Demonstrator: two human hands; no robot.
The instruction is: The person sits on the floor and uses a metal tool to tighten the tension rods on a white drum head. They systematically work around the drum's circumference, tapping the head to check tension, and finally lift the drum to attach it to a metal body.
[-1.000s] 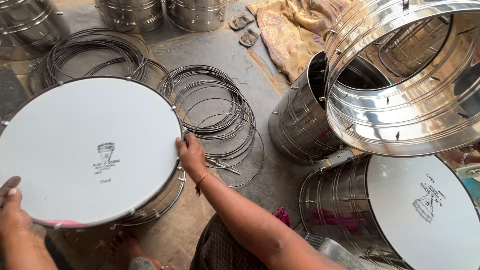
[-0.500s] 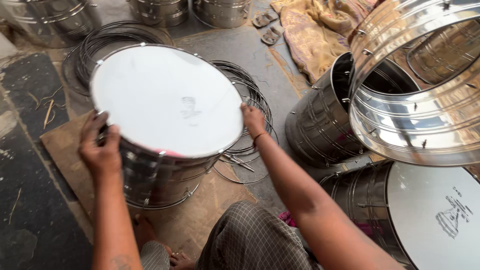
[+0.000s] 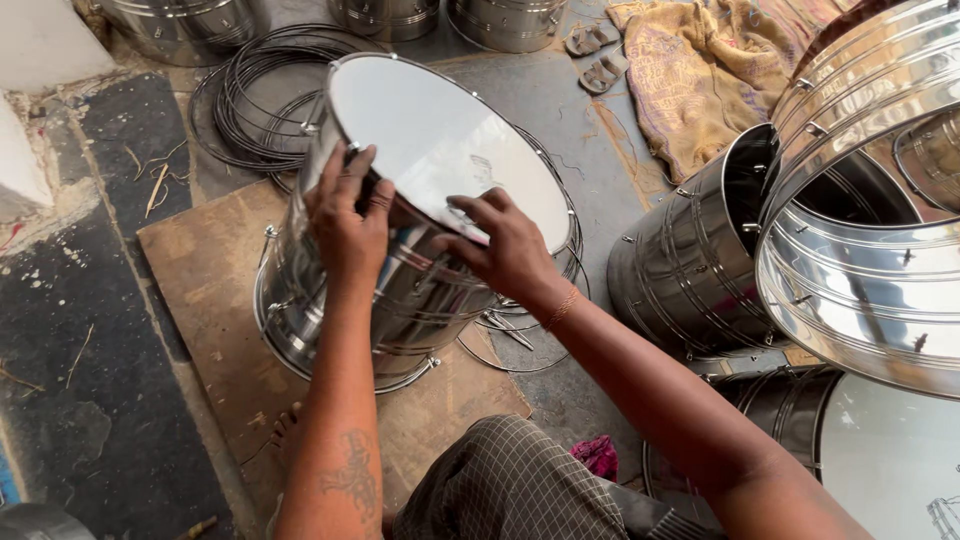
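1. Nearest the camera, both forearms reached away from the body, over the checked cloth (image 3: 510,480) at the lap, toward a steel drum (image 3: 400,290) that lay straight ahead of the hands, on a brown board (image 3: 215,290) on the floor.
2. The left hand (image 3: 348,225) was clasped over the near-left rim of the drum, fingers curled onto the hoop. The right hand (image 3: 505,245) gripped the near-right rim, fingers spread on the edge of the white drumhead (image 3: 440,130). The two hands were about equally near the drum, with the left a little higher on the rim.
3. The drum was tipped, and its axis ran from the near left base up toward the far right, so the head faced up and away from the person.
4. The shell was polished and mirror-bright, ribbed, with small lugs around the bottom hoop. The head was smooth and white, with a faint printed mark.
5. Beyond it lay coils of dark wire rings (image 3: 260,95). To the right stood open steel shells (image 3: 700,260), and a yellow cloth (image 3: 700,70) lay further off.
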